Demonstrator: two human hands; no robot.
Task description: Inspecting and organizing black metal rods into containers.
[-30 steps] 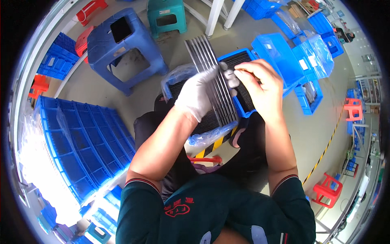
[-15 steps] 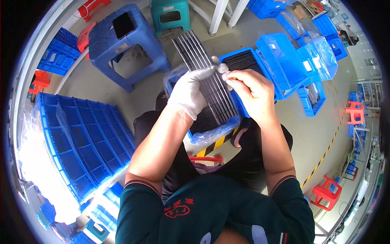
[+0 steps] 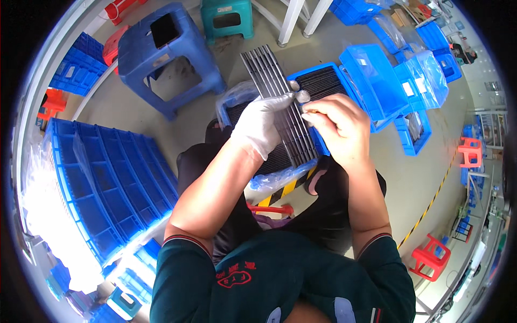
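Left hand (image 3: pixel 257 125): gloved, clamped round the rods.
Right hand (image 3: pixel 340 129): bare, fingertips nearly together by the rods' right edge; cannot tell whether they grip anything.
Crates (image 3: pixel 110 180): blue, left side.
Stool (image 3: pixel 137 58): blue, upper left.
Bin (image 3: pixel 312 69): blue, upper centre, dark strips inside.
Rods (image 3: pixel 266 71): slim, grey, slanting, upper centre.

The dark rods (image 3: pixel 265 69) look like metal, smooth, with bright streaks of sheen. The white glove (image 3: pixel 252 128) looks like matt cloth. The blue crate (image 3: pixel 371 81) is smooth, slightly glossy plastic, and the crinkled clear bag (image 3: pixel 277 180) is shiny plastic film. The blue stool (image 3: pixel 188 51) is duller plastic; the dark shirt (image 3: pixel 307 264) is matt cloth.
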